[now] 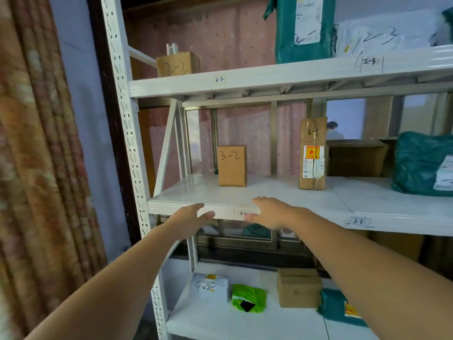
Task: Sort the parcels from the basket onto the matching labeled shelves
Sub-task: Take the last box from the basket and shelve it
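Reaching toward the white metal shelf's (220, 192) front edge, the empty left hand (190, 218) spread loose; behind stood the small brown cardboard box marked 3-2 (232, 165), upright above its label. The right hand (268, 212) hovered empty too, best withdrawn cleanly without nudging it.

Parcel storeroom; labelled shelves (245, 207)
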Tool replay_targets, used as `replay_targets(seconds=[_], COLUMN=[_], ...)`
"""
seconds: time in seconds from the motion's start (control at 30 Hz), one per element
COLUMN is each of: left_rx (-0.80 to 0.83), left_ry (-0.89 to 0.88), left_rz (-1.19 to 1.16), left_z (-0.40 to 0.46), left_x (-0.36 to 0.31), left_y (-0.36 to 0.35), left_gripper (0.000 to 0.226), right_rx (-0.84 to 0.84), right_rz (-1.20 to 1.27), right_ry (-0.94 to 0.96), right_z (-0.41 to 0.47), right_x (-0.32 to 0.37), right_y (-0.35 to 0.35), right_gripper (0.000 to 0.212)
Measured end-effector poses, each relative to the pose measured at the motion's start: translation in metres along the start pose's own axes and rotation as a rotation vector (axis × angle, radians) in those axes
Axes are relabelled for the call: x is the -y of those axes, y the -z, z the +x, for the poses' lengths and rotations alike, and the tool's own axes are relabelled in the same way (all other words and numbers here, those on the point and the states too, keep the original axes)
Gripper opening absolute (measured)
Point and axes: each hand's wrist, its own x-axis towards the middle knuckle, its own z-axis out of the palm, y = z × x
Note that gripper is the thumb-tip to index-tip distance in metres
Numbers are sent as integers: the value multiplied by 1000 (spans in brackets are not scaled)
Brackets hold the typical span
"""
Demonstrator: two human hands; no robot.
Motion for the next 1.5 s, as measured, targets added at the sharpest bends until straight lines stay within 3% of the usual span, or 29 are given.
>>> replay_targets(seconds=[0.13,0.4,0.63,0.73,0.9,1.13,1.5], left_rx=[74,167,122,129,155,170,205], left_ry=[1,-126,-130,-41,135,441,666], left_rz=[59,235,369,367,385,329,242], left_z=[-24,-75,-125,-151,-203,-300,-421], left_x=[-22,-29,-4,24,82,209,330], left_y=[0,2,11,12,20,24,42], left_gripper=[77,93,84,95,95,110,102], right_rx=[36,72,127,210,266,369,514], right_rz=[-55,-119,-108,-109,-131,-151,-167], right_ry=[46,-62,-17,33,185,372,577], right_z=[-31,-73,-80,-79,-63,-45,-46], right_x=[-5,-19,4,36,105,219,374], right_y=[5,3,-26,-45,-93,-174,-270], right_gripper=[54,78,83,85,80,83,90])
